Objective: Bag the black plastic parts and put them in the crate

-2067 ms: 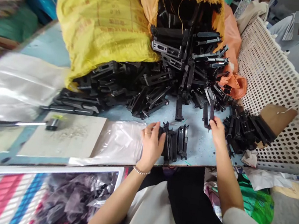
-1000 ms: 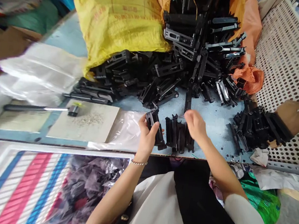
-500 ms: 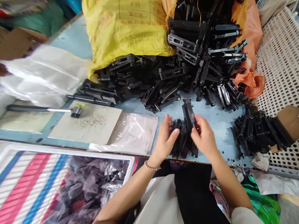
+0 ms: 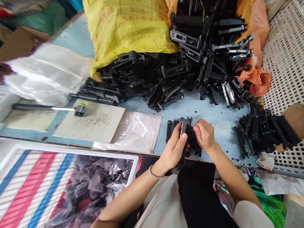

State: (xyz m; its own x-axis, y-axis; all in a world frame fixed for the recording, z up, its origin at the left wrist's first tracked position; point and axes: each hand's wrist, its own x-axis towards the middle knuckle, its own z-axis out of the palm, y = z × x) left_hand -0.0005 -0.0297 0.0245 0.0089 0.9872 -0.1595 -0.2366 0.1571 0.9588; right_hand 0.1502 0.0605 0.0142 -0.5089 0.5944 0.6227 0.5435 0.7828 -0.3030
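Note:
My left hand is wrapped round a long black plastic part, held upright at the table's front edge with my thumb along its near face. Just to its right, my right hand is closed, fingertips pinched together beside the part. Whatever those fingertips hold, if anything, is hidden. Below and around my hands lie several similar black parts, partly covered by the fingers. A large heap of such black parts spreads over the blue table beyond.
A yellow woven sack and an orange sack stand behind the heap. Clear plastic bags, a board and a black-handled tool lie left. A perforated white crate stands right, near another black pile.
The black part has passed from my right hand to my left and come nearer my body. My left hand has closed round it. My right hand's fingers have curled in.

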